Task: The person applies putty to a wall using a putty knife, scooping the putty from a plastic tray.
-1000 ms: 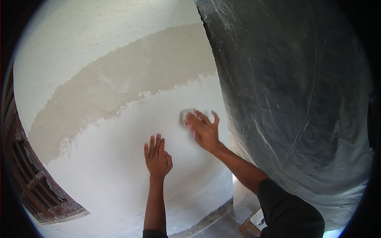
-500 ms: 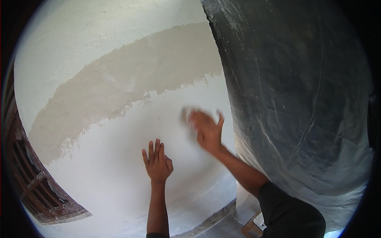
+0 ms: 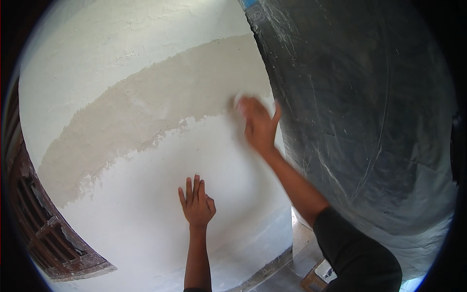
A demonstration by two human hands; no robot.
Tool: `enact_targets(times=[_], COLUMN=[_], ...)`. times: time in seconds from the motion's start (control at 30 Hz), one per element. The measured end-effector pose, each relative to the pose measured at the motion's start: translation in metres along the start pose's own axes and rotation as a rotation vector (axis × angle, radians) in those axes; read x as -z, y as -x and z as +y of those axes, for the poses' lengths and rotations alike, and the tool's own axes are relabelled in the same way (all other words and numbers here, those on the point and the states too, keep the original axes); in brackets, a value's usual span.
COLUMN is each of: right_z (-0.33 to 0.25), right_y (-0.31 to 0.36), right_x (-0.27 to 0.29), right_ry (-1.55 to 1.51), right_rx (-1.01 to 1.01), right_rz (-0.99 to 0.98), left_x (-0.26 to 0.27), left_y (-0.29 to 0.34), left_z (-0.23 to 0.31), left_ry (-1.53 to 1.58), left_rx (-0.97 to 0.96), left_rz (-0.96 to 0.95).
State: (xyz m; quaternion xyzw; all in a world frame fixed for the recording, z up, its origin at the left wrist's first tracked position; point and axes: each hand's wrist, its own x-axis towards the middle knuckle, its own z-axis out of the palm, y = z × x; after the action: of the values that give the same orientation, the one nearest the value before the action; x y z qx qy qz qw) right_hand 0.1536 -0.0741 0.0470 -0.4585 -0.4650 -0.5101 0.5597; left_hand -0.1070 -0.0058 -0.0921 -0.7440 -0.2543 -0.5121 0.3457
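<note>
A plastered wall fills the middle and left, smooth white below with a beige-grey unpainted band curving across it. My left hand rests open against the white part, fingers spread and pointing up. My right hand is higher up, by the lower edge of the beige band near the wall's right edge. Its thumb sticks out, and its fingers are pressed together over a small pale thing. That thing is mostly hidden and blurred, so its kind cannot be made out.
Dark sheeting under clear plastic hangs along the right side. A brown wooden grille stands at the lower left. Below, beside my right sleeve, are grey floor tiles and a small brown wooden object with a white top.
My right hand has moved upward along the wall, from the white area to the edge of the beige band. My left hand stays on about the same spot; the view has shifted slightly.
</note>
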Motion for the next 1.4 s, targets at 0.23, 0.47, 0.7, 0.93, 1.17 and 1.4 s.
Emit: enact_targets(times=[0.23,0.47,0.7,0.93,1.17,1.4], right_z=[-0.001,0.005,-0.011,-0.09,0.054,0.128], right_y=[0.066,0.042,0.042,0.403,0.538,0.564], right_x=[-0.032,0.009,-0.034,0.184,0.361,0.481], right_ry=[0.043,-0.17,0.089,-0.303,-0.358,-0.343], right_rx=[-0.111,-0.061,-0.138,-0.048,-1.985,-2.406], right_rz=[-0.111,0.066,-0.193,-1.322,-0.912,-0.579], left_x=[-0.004,-0.004,0.018,0.037,-0.001,0.042], left_y=[0.002,0.002,-0.002,0.044,0.225,0.413], left_z=[0.0,-0.001,0.001,0.037,0.215,0.412], left_ry=[0.047,0.006,0.188,0.395,0.62,0.713], left_rx=[-0.019,0.0,0.021,0.158,0.517,0.769], left_rz=[-0.023,0.017,-0.089,-0.055,-0.521,-1.336])
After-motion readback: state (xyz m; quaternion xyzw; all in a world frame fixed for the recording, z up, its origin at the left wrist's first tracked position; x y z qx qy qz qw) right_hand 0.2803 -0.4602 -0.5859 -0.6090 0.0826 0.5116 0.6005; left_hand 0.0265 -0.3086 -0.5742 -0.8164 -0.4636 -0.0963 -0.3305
